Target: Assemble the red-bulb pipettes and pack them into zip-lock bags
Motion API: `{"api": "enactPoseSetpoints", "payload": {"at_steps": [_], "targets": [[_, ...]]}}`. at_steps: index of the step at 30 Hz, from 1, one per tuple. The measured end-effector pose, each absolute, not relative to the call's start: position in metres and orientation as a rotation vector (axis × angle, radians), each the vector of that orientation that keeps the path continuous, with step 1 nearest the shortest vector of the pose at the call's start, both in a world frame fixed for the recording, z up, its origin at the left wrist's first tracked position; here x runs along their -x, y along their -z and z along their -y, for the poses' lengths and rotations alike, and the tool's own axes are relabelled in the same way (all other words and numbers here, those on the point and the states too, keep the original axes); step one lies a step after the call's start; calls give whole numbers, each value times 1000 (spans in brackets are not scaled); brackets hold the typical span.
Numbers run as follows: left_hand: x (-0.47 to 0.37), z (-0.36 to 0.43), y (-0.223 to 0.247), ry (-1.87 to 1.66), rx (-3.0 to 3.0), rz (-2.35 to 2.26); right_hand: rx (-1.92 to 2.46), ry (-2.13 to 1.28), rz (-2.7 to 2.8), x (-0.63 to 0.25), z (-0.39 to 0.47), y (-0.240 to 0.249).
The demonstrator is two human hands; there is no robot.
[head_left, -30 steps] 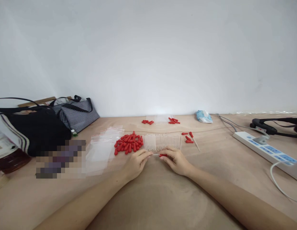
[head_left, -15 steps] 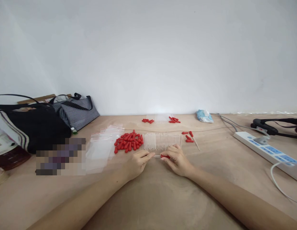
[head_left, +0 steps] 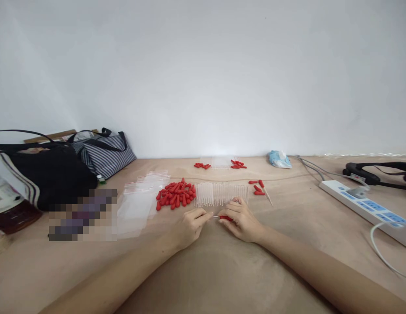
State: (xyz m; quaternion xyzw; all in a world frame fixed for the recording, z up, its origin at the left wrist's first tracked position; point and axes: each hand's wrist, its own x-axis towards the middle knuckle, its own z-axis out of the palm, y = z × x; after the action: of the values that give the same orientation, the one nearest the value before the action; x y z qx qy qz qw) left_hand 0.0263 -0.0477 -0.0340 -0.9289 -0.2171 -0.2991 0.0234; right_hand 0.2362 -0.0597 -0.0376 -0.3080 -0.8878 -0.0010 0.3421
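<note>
My left hand (head_left: 191, 224) is closed in a pinch on a thin, clear dropper tube (head_left: 216, 216). A short stretch of the tube shows between my two hands. On its right end, my right hand (head_left: 241, 221) has its fingers wrapped round a red rubber bulb (head_left: 225, 217), mostly hidden by them. How far the tube sits inside the bulb is hidden. Just beyond my hands lies a row of clear tubes (head_left: 206, 194) side by side. Left of that row is a heap of red rubber bulbs (head_left: 172, 194).
Clear zip bags (head_left: 134, 209) lie left of the heap. Loose bulbs (head_left: 257, 190) and a dropper with its bulb (head_left: 267, 194) lie right. Farther back are more bulbs (head_left: 238, 164). Bags (head_left: 106, 155) stand left; a power strip (head_left: 369, 205) and blue packet (head_left: 280, 159) are right.
Both hands have shifted slightly toward me. A little less of the tube shows between them; my left fingertips are slightly nearer the bulb.
</note>
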Motion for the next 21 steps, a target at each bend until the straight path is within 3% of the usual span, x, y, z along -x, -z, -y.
{"api": "enactPoseSetpoints", "payload": {"at_steps": [12,17,21], "targets": [[-30,49,33,971,2934,761,861,-204,2242,-235,58,39],[-31,52,31,1228,2899,943,1013,-748,1831,-240,55,39],[-35,55,32,1312,2970,1056,870,-1142,1512,-228,58,35]]}}
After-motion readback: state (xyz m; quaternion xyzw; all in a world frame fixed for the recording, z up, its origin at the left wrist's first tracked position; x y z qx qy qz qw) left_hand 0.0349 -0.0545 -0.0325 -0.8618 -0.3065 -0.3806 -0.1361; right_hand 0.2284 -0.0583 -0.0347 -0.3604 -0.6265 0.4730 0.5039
